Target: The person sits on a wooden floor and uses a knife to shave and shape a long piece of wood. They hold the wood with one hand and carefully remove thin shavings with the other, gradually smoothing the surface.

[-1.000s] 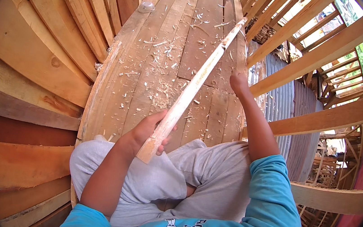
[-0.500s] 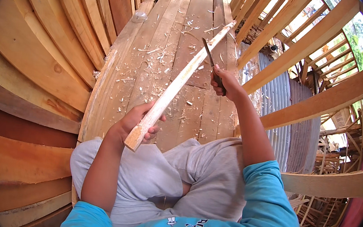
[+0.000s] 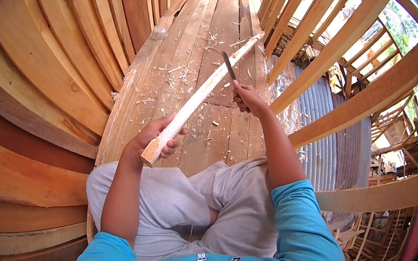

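Observation:
A long, pale wooden stick (image 3: pixel 196 101), freshly shaved and squared at its near end, slants from my lap up to the far right. My left hand (image 3: pixel 158 139) is wrapped round it close to that near end, with fingertips showing on its right side. In my right hand (image 3: pixel 247 98) is a knife (image 3: pixel 229 65), its handle mostly hidden by the closed fingers. The dark blade points up and left and lies across the stick's right edge in its far part. Whether the blade touches the wood I cannot tell.
Curled wood shavings (image 3: pixel 174 69) are strewn over the plank floor (image 3: pixel 194 147). A small clear, round object (image 3: pixel 159 33) lies at the left floor edge. Curved timber ribs (image 3: pixel 43 76) rise on both sides. Corrugated metal sheets (image 3: pixel 319 128) and stacked wood scraps show beyond the right ribs.
The view has shifted slightly. The stick's near end has tipped a little, showing more of its end face. Both grips are unchanged, and the knife stays at about the same part of the stick.

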The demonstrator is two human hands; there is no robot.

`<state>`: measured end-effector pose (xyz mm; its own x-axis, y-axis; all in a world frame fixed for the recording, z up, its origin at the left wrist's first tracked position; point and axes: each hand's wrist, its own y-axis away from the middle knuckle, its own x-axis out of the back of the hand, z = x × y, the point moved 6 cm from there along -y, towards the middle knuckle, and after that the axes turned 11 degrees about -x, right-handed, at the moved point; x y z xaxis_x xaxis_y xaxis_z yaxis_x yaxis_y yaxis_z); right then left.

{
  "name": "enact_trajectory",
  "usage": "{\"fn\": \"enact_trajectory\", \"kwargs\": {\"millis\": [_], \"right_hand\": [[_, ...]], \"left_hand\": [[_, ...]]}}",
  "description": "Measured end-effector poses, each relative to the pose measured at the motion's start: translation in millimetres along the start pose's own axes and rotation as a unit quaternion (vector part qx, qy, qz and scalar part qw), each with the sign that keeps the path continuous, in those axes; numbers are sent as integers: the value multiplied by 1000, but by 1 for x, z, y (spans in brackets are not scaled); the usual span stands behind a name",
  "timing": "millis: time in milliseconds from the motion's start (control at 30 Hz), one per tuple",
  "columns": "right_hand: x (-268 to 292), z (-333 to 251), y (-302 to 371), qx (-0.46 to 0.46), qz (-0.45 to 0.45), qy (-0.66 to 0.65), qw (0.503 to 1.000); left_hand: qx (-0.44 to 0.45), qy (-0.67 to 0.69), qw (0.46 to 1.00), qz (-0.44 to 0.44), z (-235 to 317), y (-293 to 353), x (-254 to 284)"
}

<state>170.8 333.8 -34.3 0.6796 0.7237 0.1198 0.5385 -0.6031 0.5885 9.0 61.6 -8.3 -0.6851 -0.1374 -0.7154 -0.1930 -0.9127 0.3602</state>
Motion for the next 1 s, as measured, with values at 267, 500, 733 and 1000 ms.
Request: {"fn": "enact_trajectory", "kwargs": {"millis": [267,500,733,1000], "right_hand": [[18,-4,-17,19,133,152,979],[22,-30,-21,53,280,341,896],[-28,-39,-1,135,258,384,876],[-38,-45,7,111,247,401,875]], "left_hand": [[-30,-231,968,97,-3,-6,10],[21,-219,970,104,-5,-2,-4],[28,-173,978,116,-4,0,6],[23,-73,996,37,-6,-9,14]]}}
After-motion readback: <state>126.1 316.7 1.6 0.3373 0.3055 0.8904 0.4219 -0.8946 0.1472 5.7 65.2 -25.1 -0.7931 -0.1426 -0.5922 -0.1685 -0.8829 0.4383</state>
